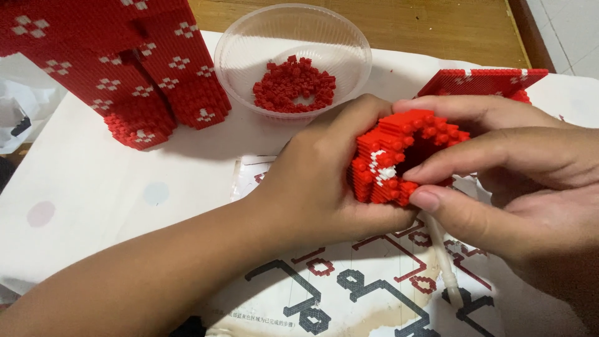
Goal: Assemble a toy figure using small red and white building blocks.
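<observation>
Nearest the person, at the table's near edge: a printed instruction sheet (349, 293) with red and dark diagram outlines, brown staining across its middle. A thin white stick-like tool (444, 262) lies on it, upper end running under the right hand; can't tell if that hand grips it.

Above the sheet, both hands are wrapped on the curved red block section (399, 156), a hollow stack of tiny studded bricks with a few white ones on its front face. It's held just over the sheet, right of the table's middle. Left hand (324, 181) cups it from the left and below, fingers closed around its side. Right hand (511, 175) comes in from the right, thumb against the lower edge, forefinger over the top rim, pinching. Fingers hide the section's back and underside.

Table is covered with a white cloth (93, 187) with faint pastel dots.

Further back, centre: a clear plastic bowl (249, 37) holding a small heap of loose red bricks (293, 84). Right of it, mostly hidden behind the right hand, a flat red panel (486, 81) with white marks, tilted. Far left corner: a tall red block model (125, 62) with white flower patterns, standing on the cloth, top cut off by the frame.

Bare wooden tabletop (424, 25) shows beyond the cloth at the far edge.
</observation>
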